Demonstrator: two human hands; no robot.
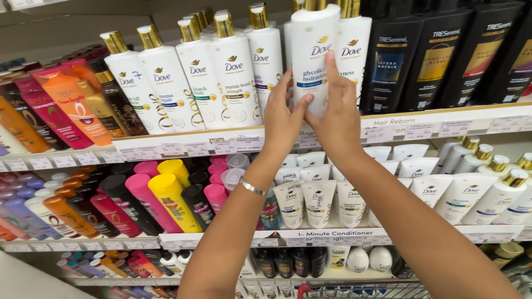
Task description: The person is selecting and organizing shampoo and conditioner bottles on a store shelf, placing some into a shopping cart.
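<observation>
There, both my hands were up at the top shelf [388, 119], wrapped around one tall white bottle [315, 41] with a gold cap. My left hand [281, 119] cupped the lower left side of it, fingers curled against the label, a thin silver bracelet [252, 188] sitting on that wrist. My right hand [337, 119] pressed on the front and right side, its forefinger stretched straight up along the label while the rest of the fingers lay lower down. So both hands were closed on the bottle, which stood upright with its base at the shelf's front edge; I could not tell whether it rested on the shelf or was lifted just off it. It stood forward of a row of matching white bottles [210, 77] that leaned away to the left, and just to its right stood black bottles [432, 52]. Further left on the same shelf were orange and pink bottles [66, 105]. On the shelf below, under my forearms, white tubes [310, 202] stood on their caps, with yellow and pink bottles [160, 194] to their left and more white bottles with gold caps [487, 182] to the right.
</observation>
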